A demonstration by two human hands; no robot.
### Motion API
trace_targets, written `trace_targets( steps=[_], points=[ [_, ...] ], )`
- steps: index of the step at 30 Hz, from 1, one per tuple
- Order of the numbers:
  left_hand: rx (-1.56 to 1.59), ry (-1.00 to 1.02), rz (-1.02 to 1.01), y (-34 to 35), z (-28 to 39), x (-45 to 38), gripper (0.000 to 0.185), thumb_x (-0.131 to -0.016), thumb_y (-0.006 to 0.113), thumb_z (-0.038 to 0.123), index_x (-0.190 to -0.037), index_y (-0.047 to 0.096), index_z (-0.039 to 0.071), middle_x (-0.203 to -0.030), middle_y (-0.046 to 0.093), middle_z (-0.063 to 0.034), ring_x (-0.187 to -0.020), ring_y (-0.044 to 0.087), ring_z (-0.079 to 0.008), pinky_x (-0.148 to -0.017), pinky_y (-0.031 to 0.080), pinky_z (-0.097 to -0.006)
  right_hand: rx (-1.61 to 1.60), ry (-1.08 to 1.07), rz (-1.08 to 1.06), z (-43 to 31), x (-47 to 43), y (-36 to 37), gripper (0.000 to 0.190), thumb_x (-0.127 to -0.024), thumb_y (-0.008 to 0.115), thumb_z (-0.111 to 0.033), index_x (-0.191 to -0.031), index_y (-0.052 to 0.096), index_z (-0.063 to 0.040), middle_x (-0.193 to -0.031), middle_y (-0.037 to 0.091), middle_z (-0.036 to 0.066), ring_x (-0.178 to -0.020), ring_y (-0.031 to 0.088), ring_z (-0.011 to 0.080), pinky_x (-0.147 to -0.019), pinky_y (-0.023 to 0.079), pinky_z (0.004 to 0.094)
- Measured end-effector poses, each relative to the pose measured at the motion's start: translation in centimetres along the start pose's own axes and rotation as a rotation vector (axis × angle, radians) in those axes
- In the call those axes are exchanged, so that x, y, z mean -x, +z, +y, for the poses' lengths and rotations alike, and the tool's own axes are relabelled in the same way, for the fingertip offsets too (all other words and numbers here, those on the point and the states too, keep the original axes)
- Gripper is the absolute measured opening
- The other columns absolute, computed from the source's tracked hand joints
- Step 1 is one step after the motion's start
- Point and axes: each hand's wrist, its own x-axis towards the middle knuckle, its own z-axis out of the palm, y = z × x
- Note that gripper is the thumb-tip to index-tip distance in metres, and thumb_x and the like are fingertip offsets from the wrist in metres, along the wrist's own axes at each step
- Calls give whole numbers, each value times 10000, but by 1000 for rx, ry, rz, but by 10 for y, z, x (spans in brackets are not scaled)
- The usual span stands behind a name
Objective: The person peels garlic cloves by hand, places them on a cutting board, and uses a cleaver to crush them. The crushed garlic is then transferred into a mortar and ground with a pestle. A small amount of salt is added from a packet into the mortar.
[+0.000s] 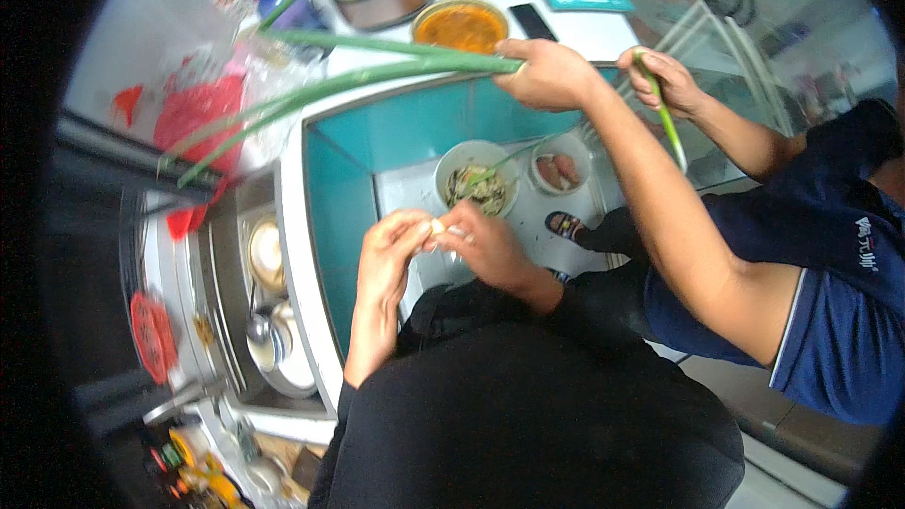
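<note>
My left hand (392, 251) pinches a small pale piece of food (436, 226), which looks like a garlic clove, between thumb and fingertips. On the other side of it, my right hand (489, 247) has its fingers closed on the same piece; motion blurs this hand. Below them stands a white bowl (469, 151) of food scraps and peelings. To its right is a smaller white bowl holding pinkish pieces (558, 171), apparently raw meat. A long green scallion leaf (527, 151) reaches from the scrap bowl towards the right.
At right, a co-worker's hand (548, 74) grips long scallions (396, 71) that stretch across above my hands; their other hand (672, 85) holds a shorter stalk. A sink with dishes (267, 254) lies left. On the counter are an orange-coloured dish (459, 27) and a phone (534, 22).
</note>
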Motion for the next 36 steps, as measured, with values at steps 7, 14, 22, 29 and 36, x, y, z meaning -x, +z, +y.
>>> trace_targets(
  steps=[7,14,22,29,36],
  points=[
    [176,-53,-76,-11,-17,14,112,-853,594,99,-919,615,11,-834,630,-45,-750,563,-98,-678,438,-215,184,-37,67,1,18,21,164,-858,595,-173,-951,522,-59,-794,614,134,-709,636,275,-588,480,338],
    [-109,-11,-45,-20,-3,19,122,-843,604,60,-932,618,-23,-817,655,-65,-719,610,-106,-664,488,-217,152,35,-36,-1,11,20,171,-876,582,-166,-941,495,-34,-702,606,104,-613,604,159,-546,461,281],
    [-136,84,6,-26,-1,19,77,-828,605,38,-862,640,-21,-768,655,-64,-671,597,-98,-635,487,-223,-277,151,-117,-5,4,25,139,-896,552,-147,-960,495,-37,-739,576,36,-654,526,75,-569,409,211],
    [-74,108,63,-21,1,21,95,-847,584,51,-867,640,-23,-782,648,-52,-675,585,-97,-628,474,-217,-299,187,-73,-13,0,28,147,-899,544,-148,-999,509,-46,-754,571,31,-660,521,76,-570,391,195],
    [-210,93,41,-36,-2,22,106,-805,635,48,-874,657,-30,-768,652,-61,-681,584,-99,-630,467,-216,50,81,-127,-8,-3,29,160,-887,572,-173,-940,545,-25,-736,627,71,-662,610,110,-590,470,244]
  ],
)
